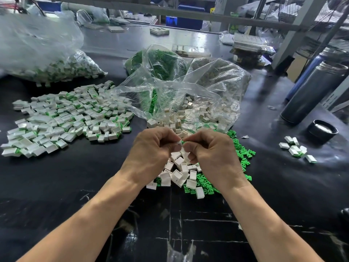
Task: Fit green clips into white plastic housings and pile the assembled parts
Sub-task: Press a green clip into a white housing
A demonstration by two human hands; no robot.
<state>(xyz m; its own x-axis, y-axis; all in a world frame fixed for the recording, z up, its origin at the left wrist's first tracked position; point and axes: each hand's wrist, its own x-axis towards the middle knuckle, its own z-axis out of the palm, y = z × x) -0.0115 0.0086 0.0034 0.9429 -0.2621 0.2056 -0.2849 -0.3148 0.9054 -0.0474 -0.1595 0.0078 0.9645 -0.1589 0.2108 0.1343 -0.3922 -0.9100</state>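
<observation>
- Nearest the viewer, 2 bare forearms reach forward over a black desk (pixel 56 195) and meet at the middle of the scene.
- The left hand (pixel 151 148) has its fingers curled and pinches a small white housing (pixel 179 143) at its fingertips.
- The right hand (pixel 211 150) is curled too and pinches a green clip (pixel 182 142), of which only a sliver shows.
- The 2 parts touch between the fingertips, with the clip on the right of the housing. By my judgement the clip is being pressed leftward into the housing; how far in it sits is hidden by the fingers.
- Directly under the hands lies a loose heap of empty white housings (pixel 179 173) on a spread of loose green clips (pixel 243 154). Both supplies are just below and just right of the hands, the clips nearer the right hand.
- Left of the hands and a little farther off is the wide pile of assembled parts (pixel 62 118), white with green showing at 1 end. It lies nearer the left hand, so that hand seems the likelier to drop the finished piece there.
- Right, well apart, sits a small group of white parts (pixel 296 149) beside a black lid (pixel 323 130).
- Farther back, an open clear bag (pixel 170 95) spills housings and clips.
- Far left, another clear bag of parts (pixel 43 53); far right, a metal flask (pixel 313 93).
</observation>
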